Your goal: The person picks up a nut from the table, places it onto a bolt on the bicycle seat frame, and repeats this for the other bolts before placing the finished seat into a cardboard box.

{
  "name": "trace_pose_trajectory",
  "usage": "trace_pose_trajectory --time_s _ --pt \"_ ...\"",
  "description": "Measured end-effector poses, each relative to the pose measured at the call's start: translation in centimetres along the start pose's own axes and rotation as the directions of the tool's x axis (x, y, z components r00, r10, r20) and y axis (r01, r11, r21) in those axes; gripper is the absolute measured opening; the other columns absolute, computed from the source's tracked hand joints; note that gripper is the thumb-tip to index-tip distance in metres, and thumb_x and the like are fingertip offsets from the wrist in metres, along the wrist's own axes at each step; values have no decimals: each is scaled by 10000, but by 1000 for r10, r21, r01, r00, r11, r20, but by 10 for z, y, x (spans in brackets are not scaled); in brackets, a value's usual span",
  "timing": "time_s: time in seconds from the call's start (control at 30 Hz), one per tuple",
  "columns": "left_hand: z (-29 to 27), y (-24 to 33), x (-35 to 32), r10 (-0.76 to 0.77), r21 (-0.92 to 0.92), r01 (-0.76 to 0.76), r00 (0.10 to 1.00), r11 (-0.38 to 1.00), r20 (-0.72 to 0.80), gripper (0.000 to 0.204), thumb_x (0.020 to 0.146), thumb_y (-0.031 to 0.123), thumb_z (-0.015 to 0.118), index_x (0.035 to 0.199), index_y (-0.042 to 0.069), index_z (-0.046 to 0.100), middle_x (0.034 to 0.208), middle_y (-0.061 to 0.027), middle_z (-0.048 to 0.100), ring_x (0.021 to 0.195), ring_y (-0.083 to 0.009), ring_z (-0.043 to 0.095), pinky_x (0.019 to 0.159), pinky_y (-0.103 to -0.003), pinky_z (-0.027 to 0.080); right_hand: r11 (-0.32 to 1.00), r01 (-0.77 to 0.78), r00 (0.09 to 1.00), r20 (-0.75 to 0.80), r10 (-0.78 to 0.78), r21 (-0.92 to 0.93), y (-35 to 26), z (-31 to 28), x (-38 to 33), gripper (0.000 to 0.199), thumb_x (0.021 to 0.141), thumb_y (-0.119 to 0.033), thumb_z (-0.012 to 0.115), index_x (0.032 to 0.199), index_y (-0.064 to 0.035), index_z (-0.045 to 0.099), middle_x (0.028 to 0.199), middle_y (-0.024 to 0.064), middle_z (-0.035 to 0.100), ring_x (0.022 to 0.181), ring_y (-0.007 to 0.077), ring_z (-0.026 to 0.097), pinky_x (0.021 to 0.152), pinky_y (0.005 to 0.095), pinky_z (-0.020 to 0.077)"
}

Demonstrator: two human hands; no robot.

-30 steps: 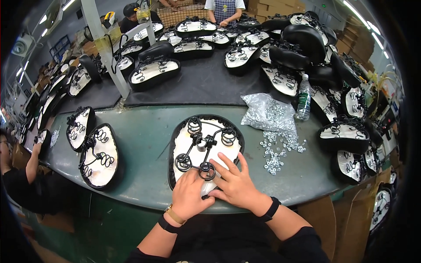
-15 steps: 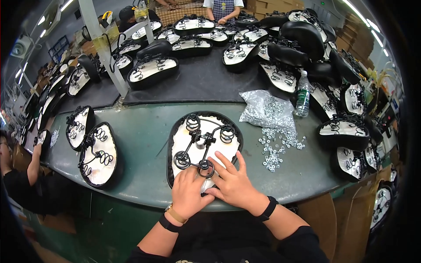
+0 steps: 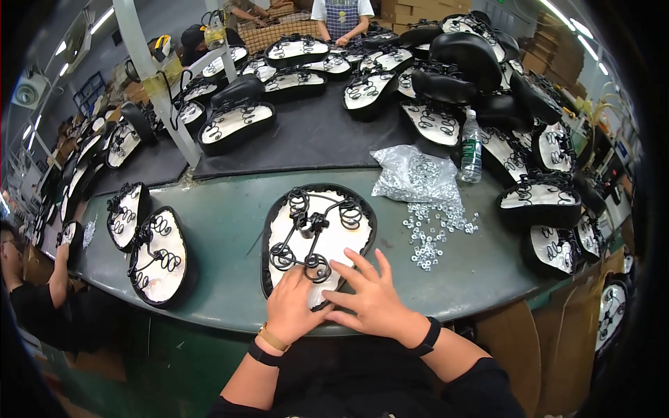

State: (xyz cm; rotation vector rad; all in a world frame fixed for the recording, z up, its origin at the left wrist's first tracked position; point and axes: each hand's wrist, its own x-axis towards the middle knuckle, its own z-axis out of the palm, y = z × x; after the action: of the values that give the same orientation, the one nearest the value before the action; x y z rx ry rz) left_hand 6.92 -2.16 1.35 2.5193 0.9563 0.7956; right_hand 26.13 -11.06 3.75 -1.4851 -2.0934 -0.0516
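The upturned saddle (image 3: 337, 240) lies on the counter (image 3: 432, 292), just below frame centre. I seem to be seating its nearest spring (image 3: 318, 269): my left hand (image 3: 291, 306) hides its fingertips, grip unclear; my right hand (image 3: 373, 299) spreads loosely. Next probably calls for steady fingertip placement.

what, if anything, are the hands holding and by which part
Cannot tell whether the left hand, at the saddle's near end, grips it; the right hand, spread open, shows no clear hold.
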Motion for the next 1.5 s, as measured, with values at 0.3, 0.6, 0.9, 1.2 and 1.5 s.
trace_pose_trajectory --time_s 0.3,0.6,0.9,1.2,1.5 --pt "-31 -19 -50 89 74 -86 995 994 -38 495 671 171 911 1090 60 670 1120 -140 624 1078 -360 589 951 -475 463 823 -545 834 -3 552 -162 83 -38 -90 494 838 -196 800 1307 -107 674 1082 108 690 985 325 684 781 446 571" --pt "26 68 -46 228 -65 -227 974 972 5 232 776 220 835 898 131 658 843 -42 543 794 -249 574 703 -397 417 791 -550 825 -29 564 -267 92 -5 -98 475 869 -191 788 1332 -194 682 926 80 599 850 296 661 675 428 550" --pt "19 70 -49 250 -122 -249 968 961 -11 251 829 205 809 1041 116 707 910 -16 591 833 -225 592 750 -358 452 844 -520 852 -148 502 -132 100 3 -103 187 851 -158 789 1028 -108 761 876 102 645 785 317 675 673 437 553" --pt "-5 69 -55 150 -206 -202 959 957 -240 255 787 164 845 1036 153 792 990 33 689 932 -193 622 851 -369 441 25 -590 623 435 650 807 -2 -36 -70 107 1025 -140 663 1011 -36 683 817 20 671 663 84 631 563 234 528" --pt "-26 70 -63 167 171 -112 921 979 -352 193 684 216 893 859 214 812 1064 58 688 1027 -204 543 941 -418 330 -275 -651 632 705 321 708 -46 -6 -43 229 1103 -281 555 1056 -57 571 774 15 576 585 74 536 521 246 508"
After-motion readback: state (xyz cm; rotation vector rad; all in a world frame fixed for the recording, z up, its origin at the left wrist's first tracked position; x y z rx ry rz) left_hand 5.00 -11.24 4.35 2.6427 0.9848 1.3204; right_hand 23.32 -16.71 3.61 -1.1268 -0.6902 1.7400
